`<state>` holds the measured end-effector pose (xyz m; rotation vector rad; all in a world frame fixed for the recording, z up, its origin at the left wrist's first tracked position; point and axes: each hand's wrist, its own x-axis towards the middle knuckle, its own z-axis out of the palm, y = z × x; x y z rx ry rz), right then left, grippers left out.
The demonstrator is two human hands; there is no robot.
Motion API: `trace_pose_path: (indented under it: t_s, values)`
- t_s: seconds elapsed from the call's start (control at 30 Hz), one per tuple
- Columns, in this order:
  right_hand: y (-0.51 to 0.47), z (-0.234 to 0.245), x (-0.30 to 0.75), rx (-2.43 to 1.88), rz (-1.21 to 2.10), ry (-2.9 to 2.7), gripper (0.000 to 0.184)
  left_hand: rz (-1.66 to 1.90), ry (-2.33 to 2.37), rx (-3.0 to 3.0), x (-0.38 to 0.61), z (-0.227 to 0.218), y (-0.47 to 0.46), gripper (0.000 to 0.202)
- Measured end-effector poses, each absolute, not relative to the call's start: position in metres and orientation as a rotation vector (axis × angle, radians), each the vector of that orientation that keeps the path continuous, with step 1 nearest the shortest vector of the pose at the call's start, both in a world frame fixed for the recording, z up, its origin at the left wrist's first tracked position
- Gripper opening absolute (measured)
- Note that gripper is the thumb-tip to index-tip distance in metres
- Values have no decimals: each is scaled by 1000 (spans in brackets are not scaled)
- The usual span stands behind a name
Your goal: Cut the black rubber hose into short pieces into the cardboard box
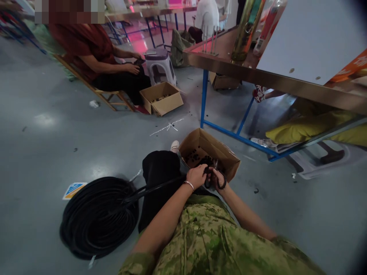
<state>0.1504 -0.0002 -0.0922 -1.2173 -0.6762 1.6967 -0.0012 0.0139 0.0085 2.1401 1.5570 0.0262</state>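
My left hand (pixel 196 175) is closed round a black hose (pixel 160 186) that runs from a large black coil (pixel 97 217) on the floor at my left. My right hand (pixel 219 177) grips black-handled scissors (pixel 214 176), blades pointing up over an open cardboard box (pixel 226 154). Both hands meet just above my lap, at the box's near edge. The box holds several small dark cut pieces (pixel 195 156).
A blue-legged table (pixel 258 78) stands to my right with a white board and bottles on it. Another person (pixel 97 57) sits on a wooden chair at the far left beside a second open box (pixel 162 98) and a plastic stool (pixel 159 65). Grey floor lies all round.
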Motion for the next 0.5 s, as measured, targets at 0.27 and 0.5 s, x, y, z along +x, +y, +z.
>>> trace_pose_path:
  t_s: [0.27, 0.5]
  values:
    - [4, -76, 141, -1336, 1691, -656, 32, -38, 1424, 2293, 0, 13, 4, 40]
    - [3, -75, 146, -1244, 1751, -551, 32, -268, 1690, 2306, 8, 39, -10, 33]
